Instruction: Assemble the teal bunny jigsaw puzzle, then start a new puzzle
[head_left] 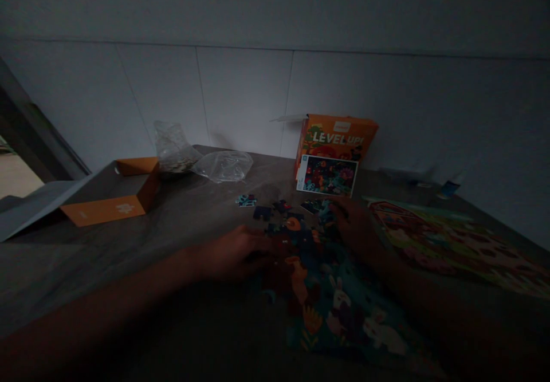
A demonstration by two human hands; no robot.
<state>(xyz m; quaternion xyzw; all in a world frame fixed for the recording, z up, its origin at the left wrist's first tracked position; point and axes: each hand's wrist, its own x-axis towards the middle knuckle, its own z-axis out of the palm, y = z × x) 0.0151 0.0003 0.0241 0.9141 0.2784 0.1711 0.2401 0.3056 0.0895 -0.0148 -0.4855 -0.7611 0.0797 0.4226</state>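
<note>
A partly assembled jigsaw puzzle (318,279) lies in front of me, with rabbits, plants and a fox-like animal on a dark blue-green ground. My left hand (238,251) rests at its left edge, fingers stretched loosely over the pieces, holding nothing that I can see. At the upper right edge, my right hand (354,221) has its fingertips closed on a teal puzzle piece (327,210). Several loose pieces lie beyond the top edge, among them a light blue puzzle piece (246,200) and a dark blue one (262,213). Dim light and blur hide finger details.
An orange "LEVEL UP!" box (337,136) stands against the wall, a picture card (327,176) leaning on it. Left are an open orange box (107,210), a plastic bag with pieces (174,150) and a crumpled clear bag (226,166). Another puzzle (455,244) lies right.
</note>
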